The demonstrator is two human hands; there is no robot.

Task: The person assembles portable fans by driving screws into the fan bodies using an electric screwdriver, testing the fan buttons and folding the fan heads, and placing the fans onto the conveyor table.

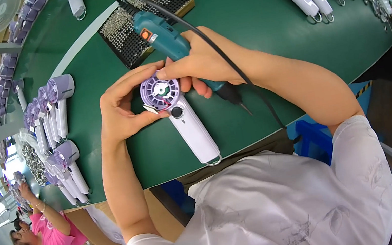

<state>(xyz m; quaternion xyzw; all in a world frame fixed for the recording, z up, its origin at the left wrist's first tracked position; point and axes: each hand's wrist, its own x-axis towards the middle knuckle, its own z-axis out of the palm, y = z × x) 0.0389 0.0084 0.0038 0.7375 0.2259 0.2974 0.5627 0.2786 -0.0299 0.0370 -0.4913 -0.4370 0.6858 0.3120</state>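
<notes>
A small pale label [153, 38] sits on the teal screwdriver [170, 39], its print too small to read. The left hand [116, 107] curls inward, its grip around the head of the fan [195, 135], whose handle points toward the person over the green bench [252, 26]; the right hand [204, 62] clasps the screwdriver, thumb at the fan's rim.

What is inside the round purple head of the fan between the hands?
The purple head shows radial slots around a white centre piece with a green patch beside it. The left hand and right hand cover parts of the rim; what lies beneath is hidden.
</notes>
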